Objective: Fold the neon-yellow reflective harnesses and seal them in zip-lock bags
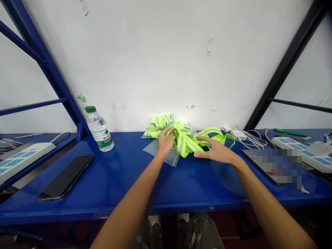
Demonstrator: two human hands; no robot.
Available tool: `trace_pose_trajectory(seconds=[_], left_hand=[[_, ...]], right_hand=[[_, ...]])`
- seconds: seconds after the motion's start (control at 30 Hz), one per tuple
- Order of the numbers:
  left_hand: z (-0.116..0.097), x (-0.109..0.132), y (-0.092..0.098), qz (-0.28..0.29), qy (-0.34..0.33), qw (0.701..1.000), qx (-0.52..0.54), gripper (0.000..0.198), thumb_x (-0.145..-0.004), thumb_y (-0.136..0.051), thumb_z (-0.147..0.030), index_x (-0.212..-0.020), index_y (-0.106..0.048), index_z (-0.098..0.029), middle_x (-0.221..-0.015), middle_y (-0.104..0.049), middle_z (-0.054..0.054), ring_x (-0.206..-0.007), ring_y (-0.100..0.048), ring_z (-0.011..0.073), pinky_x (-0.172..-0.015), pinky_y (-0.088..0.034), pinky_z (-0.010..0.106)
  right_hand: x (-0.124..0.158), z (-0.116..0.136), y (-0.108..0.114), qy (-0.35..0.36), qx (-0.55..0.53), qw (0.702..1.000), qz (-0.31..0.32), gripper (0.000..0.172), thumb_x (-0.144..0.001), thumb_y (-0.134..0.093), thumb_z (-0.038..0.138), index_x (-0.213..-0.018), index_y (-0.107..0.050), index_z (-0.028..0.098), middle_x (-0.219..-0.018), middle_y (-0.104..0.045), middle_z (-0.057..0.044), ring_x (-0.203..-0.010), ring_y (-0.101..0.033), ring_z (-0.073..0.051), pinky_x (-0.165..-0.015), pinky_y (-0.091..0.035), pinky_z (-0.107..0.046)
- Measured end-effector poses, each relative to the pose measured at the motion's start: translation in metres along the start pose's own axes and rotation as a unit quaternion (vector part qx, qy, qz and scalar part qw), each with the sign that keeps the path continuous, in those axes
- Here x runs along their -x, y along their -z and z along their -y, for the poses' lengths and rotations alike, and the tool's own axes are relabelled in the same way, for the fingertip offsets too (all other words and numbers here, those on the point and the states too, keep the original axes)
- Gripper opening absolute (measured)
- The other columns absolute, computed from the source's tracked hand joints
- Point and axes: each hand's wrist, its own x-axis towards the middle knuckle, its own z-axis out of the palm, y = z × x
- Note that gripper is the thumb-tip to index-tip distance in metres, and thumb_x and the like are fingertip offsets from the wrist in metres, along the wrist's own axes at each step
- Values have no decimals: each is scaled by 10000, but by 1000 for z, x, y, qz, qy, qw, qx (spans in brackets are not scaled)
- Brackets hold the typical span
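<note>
Hi-vis vest (184,142), neon yellow with reflective strips: bunched at twelve o'clock between my hands, over a clear plastic bag (150,148) on the blue shelf (129,186). My left hand (164,143) clenches it; my right hand (215,151) rests open against it.

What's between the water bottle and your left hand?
In the head view, the edge of a clear plastic bag lies on the blue shelf between the water bottle and the left hand gripping the reflective vest; otherwise bare shelf.
</note>
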Motion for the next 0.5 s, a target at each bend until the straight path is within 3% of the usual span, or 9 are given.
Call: trace_pose_trajectory(seconds=[0.03,0.1,0.2,0.27,0.37,0.5], left_hand=[[1,-4,3,-26,9,999,16,229,-839,-548,-233,-994,-699,-156,-1066,-711,79,-1029,-651,214,-951,-487,349],[4,-10,11,-69,25,997,28,256,-857,-530,-266,-1032,-680,-155,-1080,-705,83,-1028,-650,210,-926,-496,333],[6,-12,21,-139,9,989,-39,274,-884,-510,-296,-1083,-649,-170,-1105,-698,84,-1052,-639,210,-925,-486,319],[5,-11,27,-196,-3,974,-116,270,-908,-484,-315,-1099,-635,-197,-1116,-696,76,-1076,-627,216,-942,-469,323],[6,-9,35,-247,2,950,-191,266,-940,-439,-345,-1101,-619,-234,-1097,-701,62,-1051,-633,224,-930,-459,330],[15,-12,46,-286,19,936,-203,307,-962,-383,-374,-1086,-612,-212,-1048,-702,86,-996,-639,236,-880,-465,340]], right_hand=[[1,-6,-2,-7,29,998,47,833,-649,-782,488,-1381,-510,199,-1377,-559,-126,-1247,-535,-323,-1040,-417,-441],[1,-14,-8,-23,78,993,88,719,-700,-745,416,-1343,-545,165,-1320,-599,-148,-1189,-572,-326,-986,-444,-419],[-2,-18,-16,-18,71,995,62,385,-817,-596,332,-1144,-664,140,-1085,-703,-126,-1001,-639,-289,-873,-472,-369],[-6,-16,-16,-10,0,1000,19,301,-835,-559,349,-1021,-692,152,-922,-719,-76,-849,-642,-242,-767,-484,-330],[-10,-9,-9,-56,-155,983,-75,336,-747,-672,460,-899,-682,161,-773,-689,-29,-684,-606,-189,-622,-473,-288],[-13,4,7,-97,-427,894,-95,433,-630,-791,531,-839,-635,185,-607,-626,5,-557,-584,-161,-563,-493,-294]])
